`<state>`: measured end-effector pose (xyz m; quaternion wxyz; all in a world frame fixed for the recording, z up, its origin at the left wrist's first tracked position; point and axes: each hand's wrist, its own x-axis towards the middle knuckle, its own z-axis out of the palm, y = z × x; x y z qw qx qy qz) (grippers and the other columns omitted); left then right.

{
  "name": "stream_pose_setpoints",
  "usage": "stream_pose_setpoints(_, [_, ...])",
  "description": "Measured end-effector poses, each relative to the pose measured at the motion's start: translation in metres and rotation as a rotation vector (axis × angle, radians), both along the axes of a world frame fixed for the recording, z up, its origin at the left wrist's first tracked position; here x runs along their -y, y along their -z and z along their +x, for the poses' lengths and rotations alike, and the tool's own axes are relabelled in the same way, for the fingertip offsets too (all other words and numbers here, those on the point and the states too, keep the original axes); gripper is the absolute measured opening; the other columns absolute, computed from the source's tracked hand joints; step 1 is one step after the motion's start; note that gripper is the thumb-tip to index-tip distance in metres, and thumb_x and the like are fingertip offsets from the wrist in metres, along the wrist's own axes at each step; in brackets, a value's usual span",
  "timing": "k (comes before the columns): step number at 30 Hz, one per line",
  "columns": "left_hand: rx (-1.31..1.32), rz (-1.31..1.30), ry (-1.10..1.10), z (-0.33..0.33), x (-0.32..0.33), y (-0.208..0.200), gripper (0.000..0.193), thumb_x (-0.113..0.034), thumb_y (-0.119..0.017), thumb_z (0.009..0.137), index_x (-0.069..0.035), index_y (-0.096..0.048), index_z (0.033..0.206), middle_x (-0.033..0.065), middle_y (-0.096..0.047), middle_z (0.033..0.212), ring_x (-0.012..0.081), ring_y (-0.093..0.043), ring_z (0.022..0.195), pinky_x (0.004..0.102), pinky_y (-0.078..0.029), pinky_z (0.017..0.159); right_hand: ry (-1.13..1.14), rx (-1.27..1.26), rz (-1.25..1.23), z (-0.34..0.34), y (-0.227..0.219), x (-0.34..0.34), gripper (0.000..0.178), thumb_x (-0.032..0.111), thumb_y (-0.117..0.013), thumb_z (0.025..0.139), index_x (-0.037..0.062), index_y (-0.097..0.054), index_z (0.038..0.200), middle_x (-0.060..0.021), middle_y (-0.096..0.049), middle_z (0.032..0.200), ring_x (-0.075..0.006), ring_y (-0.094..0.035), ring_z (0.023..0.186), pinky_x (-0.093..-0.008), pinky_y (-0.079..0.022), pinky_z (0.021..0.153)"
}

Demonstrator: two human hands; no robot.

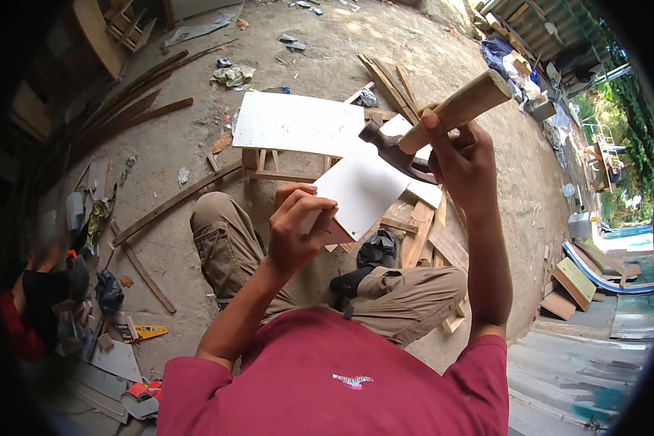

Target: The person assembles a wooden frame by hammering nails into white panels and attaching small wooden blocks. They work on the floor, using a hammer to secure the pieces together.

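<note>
My right hand [461, 156] is closed round a claw hammer [454, 112], gripping it close to the head. Its thick wooden handle points up and to the right, while the dark metal head hangs over a white board [363, 185]. This board is tilted in front of me, with a brown edge facing my lap and a small dark spot by its near corner. On its left edge my left hand [298, 225] is closed, fingertips and thumb pinching the board. Part of the board's far side is hidden by the hammer.
Beyond it, a white panel [298, 123] rests on a low wooden frame [276, 174]. Wood strips [418, 232] lie to the right, and a long batten [178, 203] lies left. A yellow tool [149, 332] sits at lower left, near a person [40, 291]. Metal sheets [574, 378] lie lower right.
</note>
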<state>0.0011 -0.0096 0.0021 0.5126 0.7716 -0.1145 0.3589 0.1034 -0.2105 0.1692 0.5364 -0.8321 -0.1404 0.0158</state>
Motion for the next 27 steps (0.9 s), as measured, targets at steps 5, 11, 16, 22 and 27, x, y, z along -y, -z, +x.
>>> stream_pose_setpoints(5, [0.006, 0.033, 0.015, 0.001, -0.001, -0.003, 0.023, 0.007, -0.078, 0.075, -0.007, -0.070, 0.093, 0.0062, -0.070, 0.088, 0.0276, -0.062, 0.102, 0.0383, -0.049, 0.089, 0.019, 0.198, -0.123, -0.004, 0.004, -0.002, 0.039, 0.037, -0.069, 0.098, -0.0026, -0.069, 0.102, -0.0041, -0.066, 0.068, -0.0025, -0.053, 0.056, -0.0211, -0.034, 0.049])
stream_pose_setpoints(11, [0.016, 0.041, -0.002, 0.003, -0.001, 0.000, 0.022, 0.006, -0.078, 0.076, -0.006, -0.070, 0.092, 0.0060, -0.070, 0.088, 0.0275, -0.062, 0.102, 0.0386, -0.049, 0.089, 0.126, 0.270, -0.002, -0.027, -0.019, -0.005, 0.038, 0.034, -0.067, 0.100, -0.0033, -0.071, 0.099, 0.0031, -0.056, 0.058, 0.0002, -0.040, 0.049, -0.0212, -0.023, 0.046])
stream_pose_setpoints(16, [0.011, 0.036, -0.002, 0.000, 0.002, -0.001, 0.022, 0.006, -0.078, 0.076, -0.007, -0.070, 0.092, 0.0056, -0.071, 0.087, 0.0277, -0.063, 0.101, 0.0384, -0.049, 0.090, -0.001, 0.361, -0.220, -0.028, 0.010, -0.005, 0.038, 0.035, -0.067, 0.099, -0.0029, -0.071, 0.095, -0.0116, -0.072, 0.069, -0.0128, -0.068, 0.059, -0.0292, -0.049, 0.052])
stream_pose_setpoints(22, [0.015, 0.021, -0.014, -0.003, 0.002, -0.002, 0.022, 0.006, -0.078, 0.076, -0.006, -0.070, 0.091, 0.0057, -0.071, 0.087, 0.0276, -0.063, 0.100, 0.0384, -0.048, 0.091, 0.066, 0.332, -0.200, -0.023, 0.008, 0.005, 0.042, 0.037, -0.065, 0.100, -0.0036, -0.071, 0.095, -0.0115, -0.070, 0.070, -0.0093, -0.063, 0.061, -0.0293, -0.046, 0.054])
stream_pose_setpoints(27, [0.031, 0.014, -0.025, -0.003, 0.002, 0.001, 0.021, 0.006, -0.078, 0.077, -0.007, -0.070, 0.091, 0.0050, -0.071, 0.088, 0.0273, -0.063, 0.100, 0.0378, -0.049, 0.090, 0.518, 0.076, 0.544, -0.008, 0.014, 0.061, 0.053, 0.053, -0.065, 0.096, 0.0015, -0.067, 0.088, -0.0001, -0.056, 0.070, -0.0072, -0.050, 0.061, -0.0236, -0.039, 0.054])
